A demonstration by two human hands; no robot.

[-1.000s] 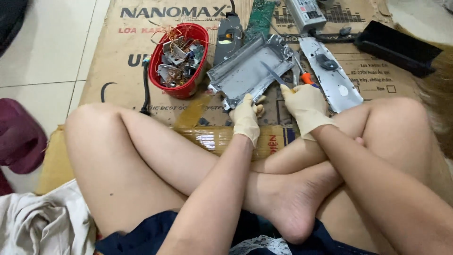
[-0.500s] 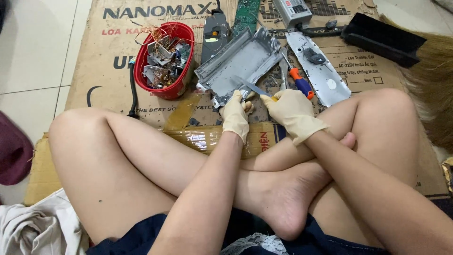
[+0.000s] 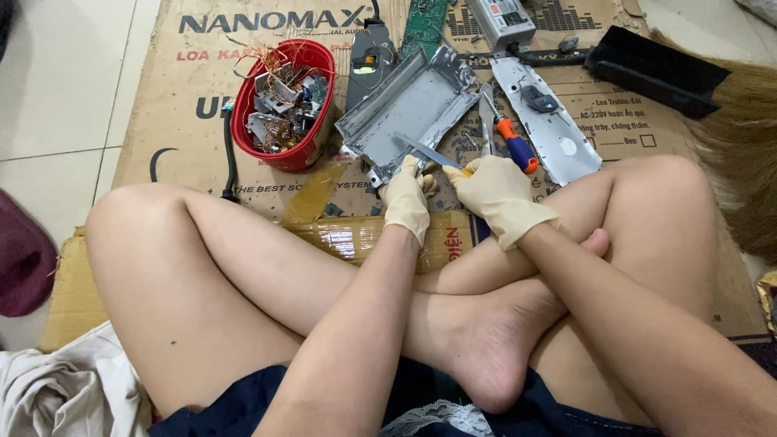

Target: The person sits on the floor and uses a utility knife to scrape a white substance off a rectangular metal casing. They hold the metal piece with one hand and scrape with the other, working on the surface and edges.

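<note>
I sit cross-legged on flattened cardboard (image 3: 186, 89), both hands in pale latex gloves. My right hand (image 3: 495, 197) grips a flat metal blade tool (image 3: 427, 151) whose tip rests on a shallow grey metal tray-like casing (image 3: 409, 109). My left hand (image 3: 406, 200) is closed on a small part at the near corner of that casing, right beside the blade. What the left fingers pinch is too small to tell.
A red basket (image 3: 285, 101) of copper wire and small parts stands to the left. Orange-handled pliers (image 3: 510, 139) and a grey metal plate (image 3: 550, 121) lie to the right. A green circuit board (image 3: 425, 23), a grey box (image 3: 502, 20) and a black bar (image 3: 655, 69) lie farther off.
Both hands stay at the casing's near edge; the blade has shifted slightly along the casing. The camera view has drifted, so everything sits a little lower and to the right.
</note>
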